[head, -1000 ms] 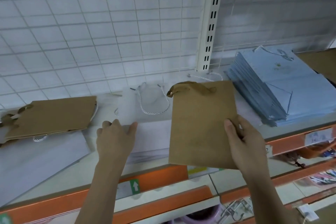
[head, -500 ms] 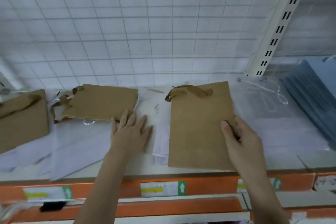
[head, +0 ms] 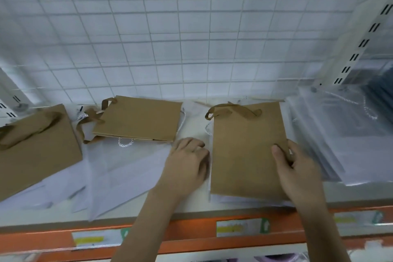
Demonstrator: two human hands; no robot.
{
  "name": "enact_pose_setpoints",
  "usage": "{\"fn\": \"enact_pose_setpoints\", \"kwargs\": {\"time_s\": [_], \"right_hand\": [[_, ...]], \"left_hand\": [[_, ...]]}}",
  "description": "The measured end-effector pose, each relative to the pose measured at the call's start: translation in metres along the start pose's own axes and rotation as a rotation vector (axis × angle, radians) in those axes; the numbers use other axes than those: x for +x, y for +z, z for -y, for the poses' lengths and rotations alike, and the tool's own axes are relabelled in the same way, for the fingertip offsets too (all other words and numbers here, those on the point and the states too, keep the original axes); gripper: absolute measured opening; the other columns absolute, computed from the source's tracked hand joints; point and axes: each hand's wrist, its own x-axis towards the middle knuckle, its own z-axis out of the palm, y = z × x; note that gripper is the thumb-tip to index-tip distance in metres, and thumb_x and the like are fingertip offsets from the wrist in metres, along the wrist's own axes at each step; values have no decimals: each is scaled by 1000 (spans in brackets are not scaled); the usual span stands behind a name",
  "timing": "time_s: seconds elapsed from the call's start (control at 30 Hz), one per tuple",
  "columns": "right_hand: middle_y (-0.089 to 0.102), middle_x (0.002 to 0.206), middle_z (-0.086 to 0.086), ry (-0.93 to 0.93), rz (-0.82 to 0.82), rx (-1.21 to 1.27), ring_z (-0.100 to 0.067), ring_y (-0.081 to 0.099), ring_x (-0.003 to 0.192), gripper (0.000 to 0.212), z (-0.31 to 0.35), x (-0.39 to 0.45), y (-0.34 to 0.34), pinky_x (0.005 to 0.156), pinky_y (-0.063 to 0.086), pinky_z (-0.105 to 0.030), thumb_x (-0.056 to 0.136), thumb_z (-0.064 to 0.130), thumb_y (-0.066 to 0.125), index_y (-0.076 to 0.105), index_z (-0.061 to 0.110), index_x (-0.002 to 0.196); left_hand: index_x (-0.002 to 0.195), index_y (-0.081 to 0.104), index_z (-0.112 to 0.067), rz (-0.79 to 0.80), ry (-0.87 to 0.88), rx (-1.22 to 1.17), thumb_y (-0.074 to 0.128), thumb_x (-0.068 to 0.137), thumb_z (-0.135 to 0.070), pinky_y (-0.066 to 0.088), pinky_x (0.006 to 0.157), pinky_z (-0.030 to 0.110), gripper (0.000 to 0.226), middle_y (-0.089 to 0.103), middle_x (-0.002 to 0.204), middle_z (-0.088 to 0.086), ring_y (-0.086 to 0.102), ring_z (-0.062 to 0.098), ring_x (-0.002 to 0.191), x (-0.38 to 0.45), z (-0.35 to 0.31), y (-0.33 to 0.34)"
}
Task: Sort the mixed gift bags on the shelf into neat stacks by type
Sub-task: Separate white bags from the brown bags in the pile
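The right hand (head: 297,168) pinches the brown bag (head: 246,151); the left hand (head: 187,161), seemingly uncurled, rests beside it. Next: carry it to the brown stack (head: 138,119) beyond the left fingers.

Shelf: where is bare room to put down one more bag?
Only front strips of the shelf are bare: between left forearm and held bag, and right of the right hand. White bags and brown bags crowd the left, clear bags the right.
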Motion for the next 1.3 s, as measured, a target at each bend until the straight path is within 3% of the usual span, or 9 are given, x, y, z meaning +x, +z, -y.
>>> {"fn": "enact_pose_setpoints", "kwargs": {"time_s": [0.07,0.23,0.33,0.4,0.47,0.63,0.87,1.17,1.3], "right_hand": [[56,94,-1,15,-19,-14,-15,46,82,34,-1,0,-3,74,34,-28,95,32,45,53,15,124],[50,87,6,41,-45,-7,-13,46,81,32,-8,5,-14,74,33,-27,96,32,44,54,15,122],[52,80,14,34,-42,-6,-3,48,71,29,-7,9,-14,61,35,-20,96,31,44,56,17,118],[50,76,19,22,-41,-18,3,47,66,25,-7,12,-12,54,30,-11,96,29,45,57,17,113],[49,74,20,13,-46,-25,4,46,65,26,-8,14,-9,53,29,-10,96,28,45,56,15,115],[49,77,8,40,-40,-43,-12,46,70,32,-19,17,-9,66,32,-27,96,29,44,54,11,120],[45,74,8,25,-15,-76,-17,44,76,32,-25,22,-9,70,33,-29,96,30,43,54,11,119],[56,90,-3,9,3,-44,-17,47,80,31,-26,23,-15,72,35,-28,96,29,43,55,11,119],[53,89,-2,12,-1,-61,-19,47,80,32,-27,23,-15,73,35,-29,96,30,43,55,10,118]], "left_hand": [[74,68,-6,109,32,-168,37,73,-17,52,73,35,33,65,82,7,62,26,74,7,-9,5],[96,67,-1,178,66,-230,25,71,-19,46,86,32,51,64,98,12,61,28,92,18,-22,15],[114,60,0,132,35,-162,24,75,-23,43,98,35,58,60,117,15,56,31,109,20,-24,18],[137,39,-4,185,-120,-38,26,83,-37,24,113,36,64,36,145,14,31,32,135,19,-23,13],[148,14,-12,278,-262,71,22,87,-49,5,118,36,71,7,157,6,4,26,144,17,-20,11],[149,4,-15,332,-392,119,29,93,-52,-1,117,46,72,-2,158,-1,-4,29,144,20,-32,9],[149,5,-20,362,-417,97,28,93,-52,-4,117,45,69,-4,158,-6,-7,26,144,17,-28,3],[149,7,-23,374,-404,80,36,88,-57,-6,117,42,76,-4,157,-9,-9,20,145,10,-17,-1],[149,6,-27,380,-390,77,23,70,-71,-7,116,38,92,-6,157,-10,-10,16,144,-3,-7,-9]]}}
